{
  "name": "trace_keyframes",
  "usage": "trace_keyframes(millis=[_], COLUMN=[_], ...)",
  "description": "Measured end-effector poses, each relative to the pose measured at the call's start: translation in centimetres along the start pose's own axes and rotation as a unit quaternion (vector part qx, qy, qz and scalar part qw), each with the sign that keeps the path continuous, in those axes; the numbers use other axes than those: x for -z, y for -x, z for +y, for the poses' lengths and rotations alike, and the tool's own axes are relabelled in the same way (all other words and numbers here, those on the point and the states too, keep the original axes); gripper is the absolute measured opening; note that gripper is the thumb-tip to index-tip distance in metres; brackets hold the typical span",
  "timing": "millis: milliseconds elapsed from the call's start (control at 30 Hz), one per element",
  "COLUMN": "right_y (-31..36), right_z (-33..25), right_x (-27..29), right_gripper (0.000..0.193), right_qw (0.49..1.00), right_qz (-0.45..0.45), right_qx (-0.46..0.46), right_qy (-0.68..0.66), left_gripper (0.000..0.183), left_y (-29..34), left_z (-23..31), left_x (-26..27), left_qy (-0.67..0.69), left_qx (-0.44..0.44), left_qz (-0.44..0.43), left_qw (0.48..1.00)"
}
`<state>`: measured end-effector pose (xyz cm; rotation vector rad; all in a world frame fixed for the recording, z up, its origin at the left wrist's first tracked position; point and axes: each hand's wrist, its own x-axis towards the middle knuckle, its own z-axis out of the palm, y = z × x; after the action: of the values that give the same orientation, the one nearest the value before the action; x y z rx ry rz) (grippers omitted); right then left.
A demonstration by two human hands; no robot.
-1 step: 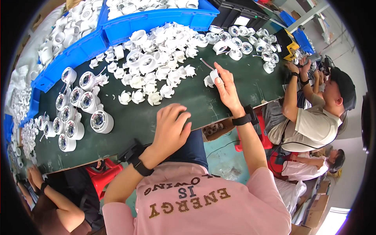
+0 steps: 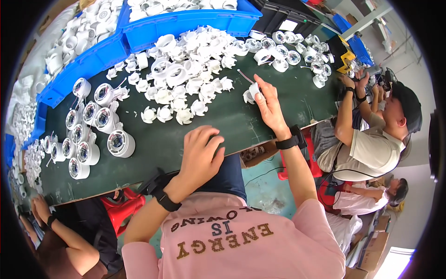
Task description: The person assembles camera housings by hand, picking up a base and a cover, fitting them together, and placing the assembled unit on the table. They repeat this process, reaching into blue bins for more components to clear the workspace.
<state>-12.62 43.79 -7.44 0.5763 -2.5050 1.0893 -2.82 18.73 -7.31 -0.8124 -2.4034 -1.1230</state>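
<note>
My right hand (image 2: pixel 270 106) pinches a small white round part (image 2: pixel 253 89) between thumb and fingers, above the green table. A thin wire (image 2: pixel 244 76) sticks out from that part toward the far left. Just below it shows a white finned piece (image 2: pixel 248 96); whether the two are joined I cannot tell. My left hand (image 2: pixel 202 149) hovers at the table's near edge, fingers loosely curved and apart, with nothing in it. Beyond my left hand lies a heap of white finned plastic pieces (image 2: pixel 188 83). Several white cylindrical units with round lenses (image 2: pixel 121 143) stand to its left.
Blue bins (image 2: pixel 186 25) of white parts line the table's far side, beside a black crate (image 2: pixel 278 18). More ringed white units (image 2: pixel 280 52) lie at the far right. A co-worker (image 2: pixel 371 144) sits at right; another person's arm (image 2: pixel 69 242) shows at lower left.
My left hand has shifted very slightly to the left. My right hand keeps its hold on the small white part.
</note>
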Motion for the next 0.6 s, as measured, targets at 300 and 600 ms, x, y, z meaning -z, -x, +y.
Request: trace_keyframes(millis=[300,600], right_y=[-0.5,-1.4], right_z=[0.2,-3.0], right_x=[-0.6,-0.9], right_gripper=[0.046,0.04], right_qw=[0.998,0.965], right_qz=[-0.039,-0.051], right_qx=[-0.009,0.059], right_qy=[0.049,0.25], left_gripper=[0.021,0.023], left_y=[1.1,0.8], left_z=[-0.7,-0.4], left_x=[0.1,0.4], left_qy=[-0.005,0.007], left_qx=[0.071,0.069], left_qz=[0.079,0.057], left_qw=[0.994,0.996])
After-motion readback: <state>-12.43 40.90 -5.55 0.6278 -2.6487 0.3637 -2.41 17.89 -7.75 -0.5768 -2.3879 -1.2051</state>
